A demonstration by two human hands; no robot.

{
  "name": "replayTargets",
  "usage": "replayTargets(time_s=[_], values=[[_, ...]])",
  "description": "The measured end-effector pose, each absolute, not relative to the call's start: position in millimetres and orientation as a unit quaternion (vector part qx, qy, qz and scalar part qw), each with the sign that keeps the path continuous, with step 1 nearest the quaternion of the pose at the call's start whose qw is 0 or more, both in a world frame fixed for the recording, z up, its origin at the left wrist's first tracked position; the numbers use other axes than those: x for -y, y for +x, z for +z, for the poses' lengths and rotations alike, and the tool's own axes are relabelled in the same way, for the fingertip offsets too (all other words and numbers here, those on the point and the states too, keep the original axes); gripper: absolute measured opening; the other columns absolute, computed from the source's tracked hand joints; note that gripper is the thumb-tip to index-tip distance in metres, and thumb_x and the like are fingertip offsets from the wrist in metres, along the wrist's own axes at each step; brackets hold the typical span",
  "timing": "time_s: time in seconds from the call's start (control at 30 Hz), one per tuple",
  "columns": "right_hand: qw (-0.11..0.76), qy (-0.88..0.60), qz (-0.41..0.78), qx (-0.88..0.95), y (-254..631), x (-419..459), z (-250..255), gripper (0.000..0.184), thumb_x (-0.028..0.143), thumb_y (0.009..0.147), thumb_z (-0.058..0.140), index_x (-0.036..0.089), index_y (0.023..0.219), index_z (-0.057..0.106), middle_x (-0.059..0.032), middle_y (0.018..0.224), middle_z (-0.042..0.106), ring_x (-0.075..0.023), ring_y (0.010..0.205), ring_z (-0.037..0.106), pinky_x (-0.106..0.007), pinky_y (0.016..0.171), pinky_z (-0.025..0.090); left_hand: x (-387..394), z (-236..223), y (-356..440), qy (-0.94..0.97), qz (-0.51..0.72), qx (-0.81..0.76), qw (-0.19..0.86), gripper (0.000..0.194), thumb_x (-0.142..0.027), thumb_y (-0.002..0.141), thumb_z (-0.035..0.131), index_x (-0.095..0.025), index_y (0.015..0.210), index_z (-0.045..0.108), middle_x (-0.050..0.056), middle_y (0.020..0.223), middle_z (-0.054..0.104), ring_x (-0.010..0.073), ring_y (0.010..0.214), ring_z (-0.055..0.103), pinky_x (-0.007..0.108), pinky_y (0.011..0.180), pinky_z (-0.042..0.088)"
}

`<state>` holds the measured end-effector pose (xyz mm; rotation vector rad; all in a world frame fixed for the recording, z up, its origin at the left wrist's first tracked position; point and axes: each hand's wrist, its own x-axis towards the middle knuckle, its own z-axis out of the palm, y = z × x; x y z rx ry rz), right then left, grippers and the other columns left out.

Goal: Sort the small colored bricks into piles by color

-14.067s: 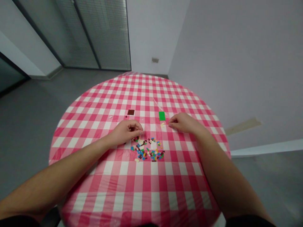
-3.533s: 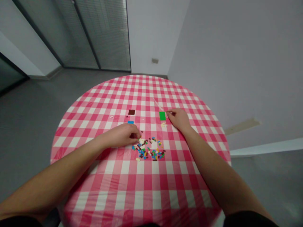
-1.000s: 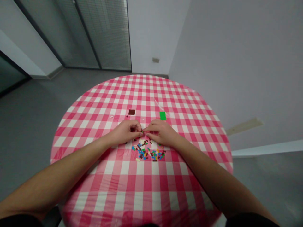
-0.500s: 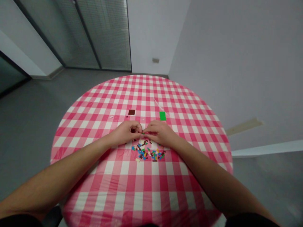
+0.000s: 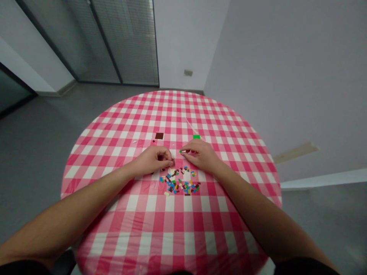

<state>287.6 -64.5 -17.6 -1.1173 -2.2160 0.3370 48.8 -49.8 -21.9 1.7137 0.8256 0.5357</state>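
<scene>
My right hand (image 5: 200, 153) pinches a small green building brick (image 5: 180, 151) between thumb and fingertips, just short of the green baseplate (image 5: 196, 136), which it partly covers. My left hand (image 5: 156, 161) is closed in a pinch at the far-left edge of the brick pile. A tiny dark bit shows at its fingertips, too small to name. The pile of loose bricks (image 5: 179, 183), in blue, brown, green, yellow and white, lies nearer to me, below both hands. A dark brown square plate (image 5: 159, 136) rests beyond my left hand.
A tiny dark brown piece (image 5: 153, 141) lies by the brown plate. A cream brick (image 5: 166, 194) sits at the pile's near-left edge. The round table has a pink-and-white checked cover (image 5: 172, 221). Walls and a glass partition (image 5: 114, 46) stand behind it.
Half a second ago both hands met at the fingertips over a green bit. My right hand has moved away to the right and slightly up, carrying the green brick. My left hand stays put.
</scene>
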Motion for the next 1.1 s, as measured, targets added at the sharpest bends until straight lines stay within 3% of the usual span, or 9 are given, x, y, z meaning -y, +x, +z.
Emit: replayTargets(time_s=[0.13, 0.27, 0.47, 0.87, 1.1], values=[[0.311, -0.440, 0.120, 0.834, 296, 60, -14, 0.015, 0.026, 0.090, 0.063, 0.023, 0.094, 0.077, -0.0052, 0.087, 0.075, -0.0191, 0.082, 0.065, -0.034, 0.077, 0.049, 50, -20, 49, 0.723, 0.228, -0.353, 0.549, 0.015, -0.028, 0.082, 0.070, -0.015, 0.078, 0.064, 0.002, 0.069, 0.068, 0.0113, 0.061, 0.062, 0.024, 0.059, 0.049], [0.329, -0.554, 0.083, 0.760, 330, 44, -12, 0.021, 0.032, 0.088, 0.065, 0.020, 0.098, 0.079, -0.0085, 0.088, 0.075, -0.0202, 0.076, 0.065, -0.034, 0.072, 0.051, 49, -22, 49, 0.722, 0.232, -0.348, 0.551, 0.016, -0.028, 0.082, 0.071, -0.015, 0.077, 0.063, 0.001, 0.068, 0.067, 0.0111, 0.060, 0.062, 0.024, 0.058, 0.049], [0.241, -0.709, 0.075, 0.658, 380, 22, -24, 0.023, 0.026, 0.082, 0.064, 0.016, 0.095, 0.081, -0.0106, 0.089, 0.078, -0.0248, 0.080, 0.070, -0.037, 0.076, 0.053, 49, -21, 48, 0.728, 0.231, -0.341, 0.548, 0.015, -0.027, 0.081, 0.070, -0.015, 0.076, 0.063, 0.001, 0.067, 0.067, 0.0115, 0.060, 0.063, 0.024, 0.059, 0.049], [0.185, -0.698, 0.080, 0.687, 378, 25, -25, 0.028, 0.023, 0.086, 0.059, 0.017, 0.103, 0.081, -0.0120, 0.103, 0.078, -0.0261, 0.089, 0.072, -0.038, 0.082, 0.056, 49, -19, 47, 0.737, 0.224, -0.346, 0.536, 0.015, -0.028, 0.082, 0.069, -0.016, 0.077, 0.063, 0.001, 0.069, 0.067, 0.0112, 0.062, 0.062, 0.025, 0.060, 0.049], [0.194, -0.680, 0.032, 0.707, 379, 22, -29, 0.031, 0.025, 0.088, 0.057, 0.016, 0.107, 0.081, -0.0138, 0.101, 0.077, -0.0285, 0.087, 0.070, -0.041, 0.077, 0.055, 49, -20, 47, 0.735, 0.220, -0.342, 0.543, 0.011, -0.025, 0.083, 0.068, -0.016, 0.078, 0.063, 0.001, 0.070, 0.069, 0.0118, 0.062, 0.064, 0.025, 0.060, 0.050]])
